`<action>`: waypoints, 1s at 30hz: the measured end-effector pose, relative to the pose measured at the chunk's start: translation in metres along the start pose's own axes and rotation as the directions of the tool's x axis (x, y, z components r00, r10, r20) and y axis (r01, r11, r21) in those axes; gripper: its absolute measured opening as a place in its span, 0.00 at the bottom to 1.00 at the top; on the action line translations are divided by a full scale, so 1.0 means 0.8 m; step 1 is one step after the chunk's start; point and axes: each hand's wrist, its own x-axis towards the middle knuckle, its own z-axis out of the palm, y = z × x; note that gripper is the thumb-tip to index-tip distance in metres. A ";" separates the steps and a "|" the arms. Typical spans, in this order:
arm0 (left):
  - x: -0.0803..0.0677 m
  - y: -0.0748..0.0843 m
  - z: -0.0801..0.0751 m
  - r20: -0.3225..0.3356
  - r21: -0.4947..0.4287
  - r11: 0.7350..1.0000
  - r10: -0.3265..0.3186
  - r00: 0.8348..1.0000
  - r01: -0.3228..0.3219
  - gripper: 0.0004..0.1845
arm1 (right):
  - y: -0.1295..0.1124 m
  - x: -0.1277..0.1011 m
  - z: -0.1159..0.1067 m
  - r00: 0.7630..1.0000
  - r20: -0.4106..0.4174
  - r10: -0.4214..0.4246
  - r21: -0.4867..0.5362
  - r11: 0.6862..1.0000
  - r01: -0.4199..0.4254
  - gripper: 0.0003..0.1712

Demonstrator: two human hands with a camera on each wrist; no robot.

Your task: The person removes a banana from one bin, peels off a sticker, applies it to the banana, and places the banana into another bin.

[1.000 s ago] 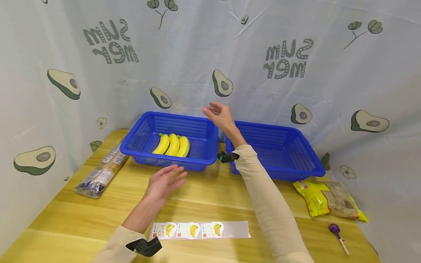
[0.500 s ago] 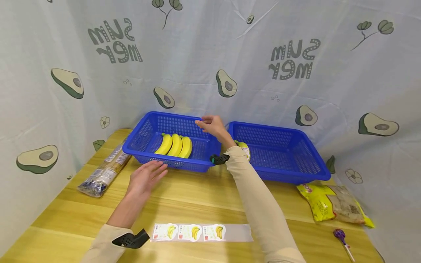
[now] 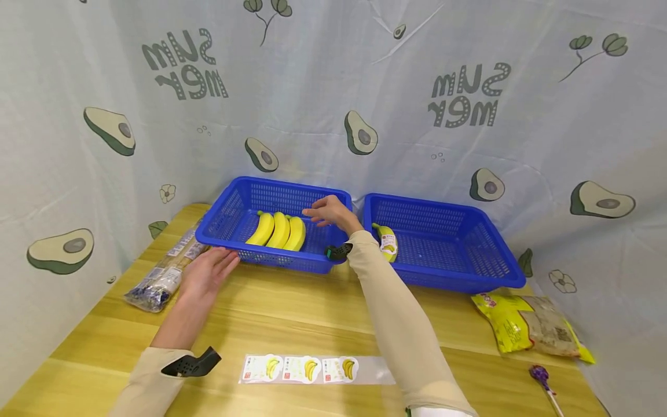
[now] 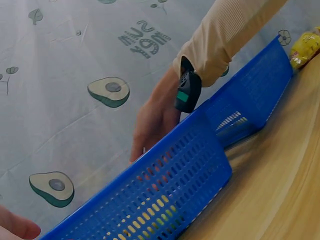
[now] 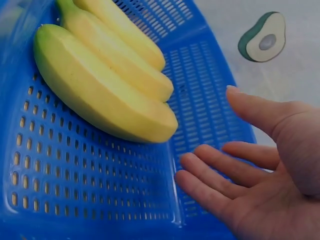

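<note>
Three yellow bananas (image 3: 278, 230) lie side by side in the left blue basket (image 3: 271, 262). My right hand (image 3: 332, 213) is over the right part of this basket, fingers extended and holding nothing. In the right wrist view its fingertips point toward the nearest banana (image 5: 107, 92), a gap between them. My left hand (image 3: 208, 269) is at the basket's front left corner, fingers fairly straight; only its fingertips (image 4: 22, 227) show at the rim in the left wrist view. A banana with a white label (image 3: 388, 243) lies at the left end of the right blue basket (image 3: 448, 281).
A strip of backing with three banana stickers (image 3: 307, 369) lies at the front of the wooden table. A clear packet of noodle-like sticks (image 3: 169, 275) is at left. At right are a yellow bag (image 3: 531, 324) and a purple lollipop (image 3: 539, 373). A printed curtain (image 3: 312, 87) hangs behind.
My right hand has moved left and down from between the baskets into the left one, uncovering the labelled banana. My left hand has moved left along the basket's front.
</note>
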 end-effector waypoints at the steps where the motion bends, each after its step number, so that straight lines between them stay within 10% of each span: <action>1: 0.002 0.003 -0.001 -0.010 0.003 1.000 0.000 1.000 0.000 0.20 | 0.000 0.001 0.000 1.000 0.010 0.013 -0.011 1.000 -0.013 0.39; 14: 0.029 0.024 -0.016 -0.138 -0.107 0.994 -0.045 0.989 0.030 0.31 | -0.001 0.022 0.016 0.991 0.097 0.095 0.004 0.995 -0.096 0.41; 30: 0.034 0.023 -0.016 -0.087 -0.086 0.996 -0.033 0.996 0.026 0.31 | 0.000 0.038 0.023 0.965 0.163 0.205 0.029 0.977 -0.212 0.39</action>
